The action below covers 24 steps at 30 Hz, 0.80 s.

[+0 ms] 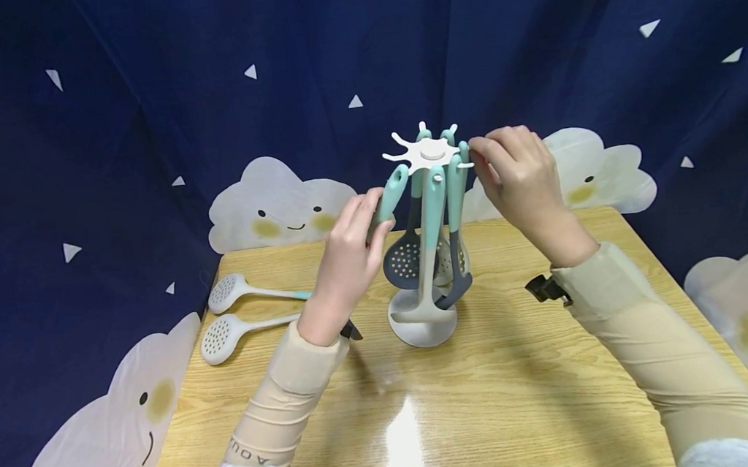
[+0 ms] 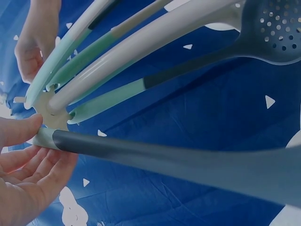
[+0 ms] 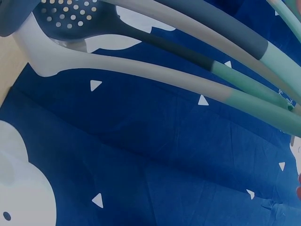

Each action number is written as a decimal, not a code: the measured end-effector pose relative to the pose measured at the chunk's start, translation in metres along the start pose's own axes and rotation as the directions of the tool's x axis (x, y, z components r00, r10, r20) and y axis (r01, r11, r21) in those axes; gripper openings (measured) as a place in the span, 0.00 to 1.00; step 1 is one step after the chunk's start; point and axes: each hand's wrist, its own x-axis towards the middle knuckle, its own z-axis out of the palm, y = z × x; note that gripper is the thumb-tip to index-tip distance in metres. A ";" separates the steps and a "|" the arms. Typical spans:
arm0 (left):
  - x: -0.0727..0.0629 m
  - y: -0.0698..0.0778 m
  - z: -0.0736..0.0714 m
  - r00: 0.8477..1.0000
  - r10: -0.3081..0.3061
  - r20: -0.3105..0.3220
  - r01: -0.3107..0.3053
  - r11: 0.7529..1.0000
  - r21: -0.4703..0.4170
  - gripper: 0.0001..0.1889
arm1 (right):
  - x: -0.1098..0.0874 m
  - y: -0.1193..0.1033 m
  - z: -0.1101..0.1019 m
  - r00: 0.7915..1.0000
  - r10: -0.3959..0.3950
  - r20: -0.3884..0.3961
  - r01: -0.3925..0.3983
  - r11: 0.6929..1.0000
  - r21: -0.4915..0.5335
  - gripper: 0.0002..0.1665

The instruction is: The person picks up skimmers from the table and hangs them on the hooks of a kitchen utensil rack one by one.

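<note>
A white rotating-style utensil rack (image 1: 432,148) with hooked arms stands on a round base. My left hand (image 1: 352,253) pinches the green handle (image 1: 392,192) of a dark grey utensil (image 2: 141,157), its holed end close to one hook; the head runs out of the left wrist view. On the opposite side my right hand (image 1: 521,178) has bent fingers at the rack's top, pinching at a hook end beside a hung green handle. Hanging there are a dark skimmer (image 1: 404,260), a light grey utensil with a wide end (image 1: 423,310) and a dark utensil (image 1: 456,289), among others.
Two light grey skimmers lie at the table's left, an upper one (image 1: 225,293) and a lower one (image 1: 220,339), their handles running behind the left forearm. The wooden table (image 1: 492,393) meets a dark blue curtain (image 1: 305,33) with white clouds.
</note>
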 end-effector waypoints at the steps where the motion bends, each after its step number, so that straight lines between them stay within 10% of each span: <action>1: 0.000 0.000 0.001 1.000 -0.003 0.002 0.003 1.000 -0.003 0.16 | 0.000 0.000 0.000 1.000 0.000 0.001 0.000 1.000 0.001 0.05; 24: -0.001 0.000 0.016 0.999 0.006 -0.038 -0.008 0.999 -0.044 0.18 | 0.000 -0.001 0.001 1.000 0.008 -0.003 -0.008 1.000 0.006 0.05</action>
